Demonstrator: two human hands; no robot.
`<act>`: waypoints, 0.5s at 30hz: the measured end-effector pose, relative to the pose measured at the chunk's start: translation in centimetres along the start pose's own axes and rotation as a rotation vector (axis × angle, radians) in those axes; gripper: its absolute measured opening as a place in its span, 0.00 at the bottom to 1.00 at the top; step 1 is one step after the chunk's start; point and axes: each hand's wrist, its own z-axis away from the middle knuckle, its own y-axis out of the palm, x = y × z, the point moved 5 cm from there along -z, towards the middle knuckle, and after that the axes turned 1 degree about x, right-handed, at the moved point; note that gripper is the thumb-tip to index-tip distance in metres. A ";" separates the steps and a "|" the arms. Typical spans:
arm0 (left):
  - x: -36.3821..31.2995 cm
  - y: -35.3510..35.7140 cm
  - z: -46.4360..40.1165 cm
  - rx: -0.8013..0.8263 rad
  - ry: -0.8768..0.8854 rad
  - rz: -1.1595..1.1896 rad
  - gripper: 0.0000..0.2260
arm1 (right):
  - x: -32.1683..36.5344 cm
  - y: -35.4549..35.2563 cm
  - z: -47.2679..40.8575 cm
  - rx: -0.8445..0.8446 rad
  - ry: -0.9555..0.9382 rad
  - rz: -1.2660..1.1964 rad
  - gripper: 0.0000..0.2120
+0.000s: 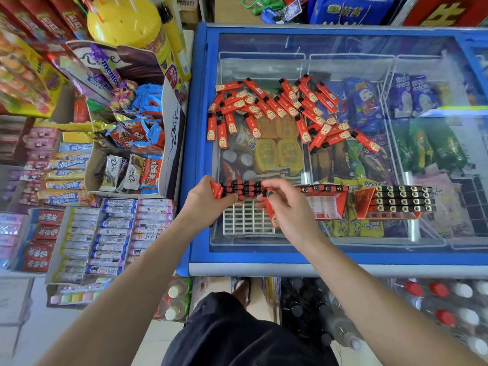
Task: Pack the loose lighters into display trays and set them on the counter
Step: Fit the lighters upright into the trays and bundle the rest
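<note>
Several loose red lighters [285,109] lie in a heap on the glass freezer lid [369,159]. My left hand [204,199] grips the left end of a white grid tray [247,219] whose far rows hold lighters [243,190]. My right hand [286,204] pinches one red lighter [272,215] upright over the tray. To the right stand a second tray [326,204] with one row of lighters and a third tray [396,200] packed with lighters.
The freezer's blue frame [190,154] borders the lid; ice creams show beneath the glass. Candy and chocolate boxes [126,159] crowd the shelves on the left. Bottled drinks [435,307] stand on the floor at lower right.
</note>
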 end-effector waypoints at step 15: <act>0.0 -0.1 0.3 0.018 -0.019 -0.005 0.20 | 0.3 2.1 0.4 -0.049 -0.661 0.806 0.08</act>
